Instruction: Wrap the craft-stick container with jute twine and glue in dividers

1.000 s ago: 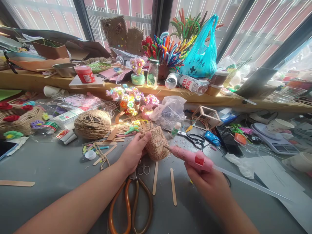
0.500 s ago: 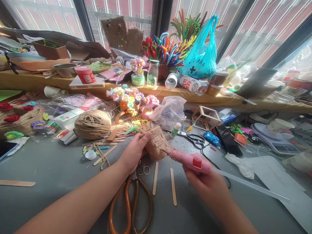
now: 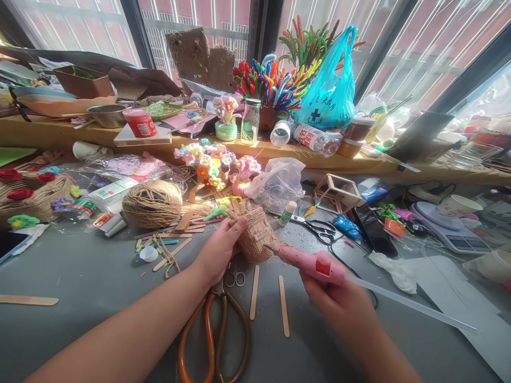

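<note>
My left hand (image 3: 219,246) is closed around the left side of a small twine-wrapped craft piece (image 3: 257,233), tilted above the table. Its front carries a small light-coloured patch. A pink hot glue gun (image 3: 305,259) is gripped in my right hand (image 3: 339,298), with a long clear glue stick (image 3: 411,303) sticking out of its back. The nozzle points left, at the lower front of the craft piece; I cannot tell if it touches. Below my left hand lie large scissors with orange-brown handles (image 3: 209,335). Two wooden craft sticks (image 3: 254,292) rest on the table beside them.
A ball of twine (image 3: 151,205) sits to the left, near a small white cap (image 3: 149,254). Black-handled scissors (image 3: 319,229), a glue bottle (image 3: 288,213) and a white scale (image 3: 451,229) stand right. Behind runs a cluttered ledge (image 3: 191,143) with a blue plastic bag (image 3: 331,90).
Almost nothing differs. Both hands keep their hold, and the glue stick's rear end has shifted very slightly to the right.
</note>
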`<action>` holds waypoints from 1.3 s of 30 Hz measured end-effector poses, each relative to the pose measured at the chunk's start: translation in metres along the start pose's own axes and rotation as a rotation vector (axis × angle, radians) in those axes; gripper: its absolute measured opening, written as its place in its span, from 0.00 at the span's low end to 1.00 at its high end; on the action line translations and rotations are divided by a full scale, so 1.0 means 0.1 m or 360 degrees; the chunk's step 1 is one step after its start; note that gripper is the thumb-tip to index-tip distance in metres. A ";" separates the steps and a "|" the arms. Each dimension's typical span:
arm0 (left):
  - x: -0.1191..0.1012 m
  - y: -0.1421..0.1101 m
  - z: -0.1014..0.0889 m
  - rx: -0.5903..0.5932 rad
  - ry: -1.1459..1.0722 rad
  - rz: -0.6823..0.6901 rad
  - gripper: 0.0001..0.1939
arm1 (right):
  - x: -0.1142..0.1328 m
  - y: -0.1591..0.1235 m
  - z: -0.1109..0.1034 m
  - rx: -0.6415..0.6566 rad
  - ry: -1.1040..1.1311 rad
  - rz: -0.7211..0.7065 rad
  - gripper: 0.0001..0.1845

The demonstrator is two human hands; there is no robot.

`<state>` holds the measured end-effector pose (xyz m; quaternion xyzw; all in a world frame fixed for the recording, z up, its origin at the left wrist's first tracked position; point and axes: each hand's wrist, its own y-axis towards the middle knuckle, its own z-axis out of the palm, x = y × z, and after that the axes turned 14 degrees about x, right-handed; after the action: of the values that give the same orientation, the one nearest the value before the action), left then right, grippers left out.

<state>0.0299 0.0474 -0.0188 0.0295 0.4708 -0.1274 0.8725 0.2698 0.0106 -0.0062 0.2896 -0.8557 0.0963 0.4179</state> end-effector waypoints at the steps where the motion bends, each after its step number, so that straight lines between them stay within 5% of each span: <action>1: 0.00 0.00 0.00 -0.0002 -0.0001 0.0001 0.26 | 0.00 0.00 0.00 -0.0003 0.0009 -0.0009 0.25; 13: 0.02 0.01 -0.03 -0.0020 0.0013 -0.0012 0.27 | 0.05 0.00 0.02 -0.0148 0.0011 0.0105 0.23; 24: 0.00 0.00 0.00 0.0007 0.0060 -0.0008 0.26 | 0.00 -0.02 0.01 0.0034 -0.0028 0.0055 0.25; 39: 0.01 -0.01 0.01 -0.0016 0.0046 0.0014 0.24 | 0.00 -0.01 0.03 0.0032 -0.0040 -0.0015 0.26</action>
<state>0.0310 0.0462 -0.0189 0.0289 0.4839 -0.1208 0.8662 0.2687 0.0083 -0.0085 0.2990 -0.8585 0.0994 0.4046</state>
